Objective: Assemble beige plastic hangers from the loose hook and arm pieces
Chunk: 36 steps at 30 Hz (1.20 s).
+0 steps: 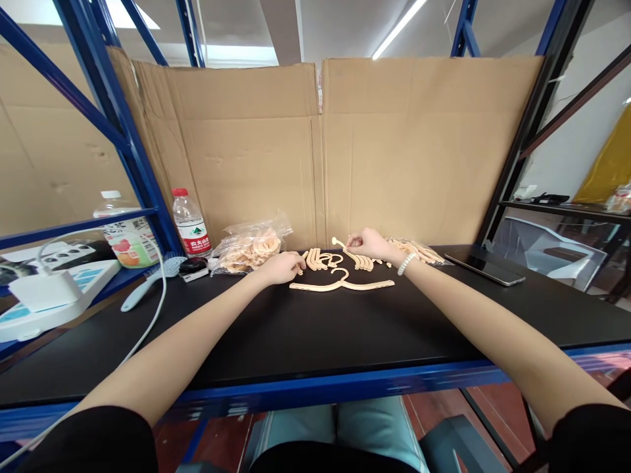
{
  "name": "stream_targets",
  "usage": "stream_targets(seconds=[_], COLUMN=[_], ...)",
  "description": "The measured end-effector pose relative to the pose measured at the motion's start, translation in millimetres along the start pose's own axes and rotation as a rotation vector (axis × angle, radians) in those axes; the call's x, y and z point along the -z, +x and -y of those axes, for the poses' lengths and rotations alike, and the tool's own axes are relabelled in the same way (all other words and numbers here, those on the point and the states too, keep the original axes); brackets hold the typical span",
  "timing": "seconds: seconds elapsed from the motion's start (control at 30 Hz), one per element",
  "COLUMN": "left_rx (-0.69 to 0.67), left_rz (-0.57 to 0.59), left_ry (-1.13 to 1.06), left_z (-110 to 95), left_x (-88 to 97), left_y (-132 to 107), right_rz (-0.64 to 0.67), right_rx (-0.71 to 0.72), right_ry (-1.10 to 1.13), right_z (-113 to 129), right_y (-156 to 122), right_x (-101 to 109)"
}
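Observation:
My right hand (369, 244) pinches one end of a slim beige plastic hanger piece (339, 243), its knobbed tip pointing left above the table. My left hand (284, 267) rests by a row of beige hanger pieces (313, 259), fingers curled together; whatever they grip is hidden. Between my hands and a little nearer me lies a beige hanger (342, 284), its hook pointing away from me. Loose hooks (331, 260) sit just behind it. Below my right hand is another group of curved pieces (363, 263).
A clear bag of beige parts (251, 248) stands behind my left hand; another bag (419, 251) is behind my right wrist. A red-capped bottle (191, 223), a hairbrush (152, 279) and a white cable (160, 289) are left, a tablet (484, 268) right. Cardboard (424, 151) walls the back.

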<state>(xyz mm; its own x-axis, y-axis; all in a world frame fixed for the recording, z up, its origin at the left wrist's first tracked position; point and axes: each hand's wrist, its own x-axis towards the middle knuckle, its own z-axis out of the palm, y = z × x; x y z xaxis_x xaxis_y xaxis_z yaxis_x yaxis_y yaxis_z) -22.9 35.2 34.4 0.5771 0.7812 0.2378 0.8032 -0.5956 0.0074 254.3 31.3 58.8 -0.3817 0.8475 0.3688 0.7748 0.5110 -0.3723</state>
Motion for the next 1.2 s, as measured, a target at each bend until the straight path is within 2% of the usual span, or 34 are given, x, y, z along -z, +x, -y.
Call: stream_targets(seconds=[0.07,0.13,0.2,0.27,0.37,0.53,0.63,0.73,0.87,0.93,0.97,1.0,1.03,1.1,1.2], left_rx=[0.071,0.145,0.225,0.297,0.377,0.447,0.484,0.511,0.472,0.396,0.341,0.302,0.275,0.192,0.11], left_rz=[-0.029,-0.063,-0.091,-0.102,-0.083,-0.038,-0.066,-0.121,-0.155,-0.172,-0.193,-0.204,-0.195,-0.166,-0.057], left_ry=[0.021,0.04,0.062,0.077,0.077,0.014,-0.062,-0.185,-0.438,-0.649,-0.901,-1.102,-1.212,-1.284,-1.363], left_z=[-3,-8,-14,-18,-20,-17,-15,-13,-20,-33,-41,-50,-60,-81,-105], left_x=[-0.9,-4.6,-9.9,-14.4,-15.6,-4.7,2.8,10.5,24.0,28.7,29.2,28.1,25.3,15.7,-2.2], left_y=[1,2,5,9,14,12,6,2,-3,-9,-14,-19,-25,-37,-49], right_rz=[0.003,0.068,0.129,0.135,0.081,-0.076,-0.174,-0.202,-0.171,-0.155,-0.145,-0.137,-0.138,-0.148,-0.137], right_rx=[-0.037,-0.077,-0.085,-0.079,-0.095,-0.085,-0.109,-0.13,-0.18,-0.172,-0.162,-0.155,-0.152,-0.148,-0.126], right_ry=[0.09,0.173,0.229,0.264,0.371,0.693,0.818,0.854,0.99,1.06,1.084,1.108,1.138,1.223,1.355], right_z=[3,6,7,5,3,3,4,6,10,13,15,17,20,26,39], right_y=[-15,-32,-48,-58,-61,-52,-51,-54,-59,-61,-62,-62,-63,-66,-70], right_x=[10,14,12,7,0,-5,-6,-6,-5,-5,-5,-5,-5,-6,-11])
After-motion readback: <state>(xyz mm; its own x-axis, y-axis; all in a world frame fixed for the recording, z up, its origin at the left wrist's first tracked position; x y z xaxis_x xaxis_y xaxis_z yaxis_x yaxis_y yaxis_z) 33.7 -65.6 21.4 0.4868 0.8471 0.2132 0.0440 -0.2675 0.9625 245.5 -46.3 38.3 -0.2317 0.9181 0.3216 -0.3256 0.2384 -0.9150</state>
